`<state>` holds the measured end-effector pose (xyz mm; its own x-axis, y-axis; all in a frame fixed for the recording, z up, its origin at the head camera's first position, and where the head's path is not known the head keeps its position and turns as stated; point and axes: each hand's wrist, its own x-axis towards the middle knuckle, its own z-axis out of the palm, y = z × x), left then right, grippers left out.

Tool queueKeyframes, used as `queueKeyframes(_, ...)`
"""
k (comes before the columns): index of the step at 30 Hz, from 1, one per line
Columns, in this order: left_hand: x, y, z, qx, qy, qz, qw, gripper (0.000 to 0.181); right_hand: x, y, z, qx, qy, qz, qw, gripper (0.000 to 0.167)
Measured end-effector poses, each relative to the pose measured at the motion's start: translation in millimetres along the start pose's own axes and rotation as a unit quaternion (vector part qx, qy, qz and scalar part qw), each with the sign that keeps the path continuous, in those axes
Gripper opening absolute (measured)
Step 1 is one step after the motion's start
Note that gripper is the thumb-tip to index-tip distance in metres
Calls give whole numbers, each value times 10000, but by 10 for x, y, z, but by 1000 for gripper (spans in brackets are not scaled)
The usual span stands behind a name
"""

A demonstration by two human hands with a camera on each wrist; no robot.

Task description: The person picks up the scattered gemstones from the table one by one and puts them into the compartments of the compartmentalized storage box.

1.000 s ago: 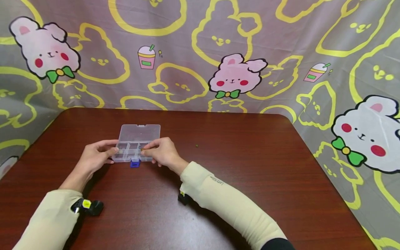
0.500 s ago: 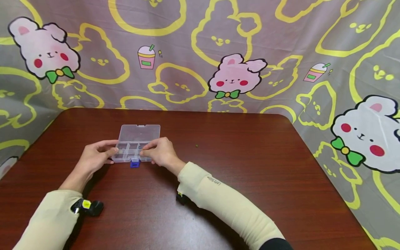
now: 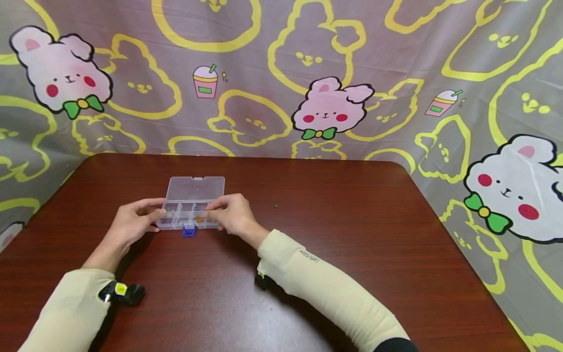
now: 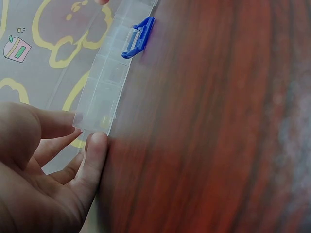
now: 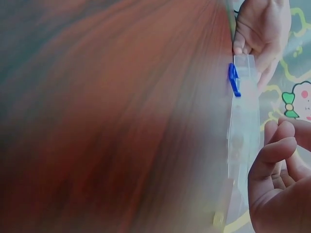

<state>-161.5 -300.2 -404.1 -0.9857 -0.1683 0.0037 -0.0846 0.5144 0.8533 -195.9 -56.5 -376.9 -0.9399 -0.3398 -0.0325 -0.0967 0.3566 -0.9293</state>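
Note:
A clear plastic compartment box [image 3: 178,221] with its lid raised stands left of the table's middle; a blue latch [image 3: 189,231] hangs at its front. My left hand [image 3: 134,220] holds the box's left end, thumb at the front and fingers behind. Over the right-hand compartments is my right hand [image 3: 233,213], its fingers loosely bent with thumb and index close together. Nothing shows between those fingertips in the right wrist view. A small amber-coloured piece [image 3: 198,219] lies in a front compartment, left of the right fingertips. Other small contents are too faint to make out.
A tiny greenish-yellow bead [image 3: 276,206] lies on the brown table [image 3: 334,230], right of the box. Behind the table hangs a grey curtain [image 3: 259,58] with rabbit prints. Each sleeve carries a black wrist camera [image 3: 132,294].
My right hand has drawn slightly right from the front compartment, and the amber-coloured piece there shows more plainly. The left hand keeps its place on the box.

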Motion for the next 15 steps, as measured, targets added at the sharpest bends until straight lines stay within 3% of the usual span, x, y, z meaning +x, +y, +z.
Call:
queueKeyframes(6,0,6,-9,5,0,48,10000,41,-62,103,-229,-65,-125,-19,9999,5)
queueKeyframes(15,-1,11,-12,71,5,1,10000,42,-218,279,-684,-718,-524,-376,9953,9)
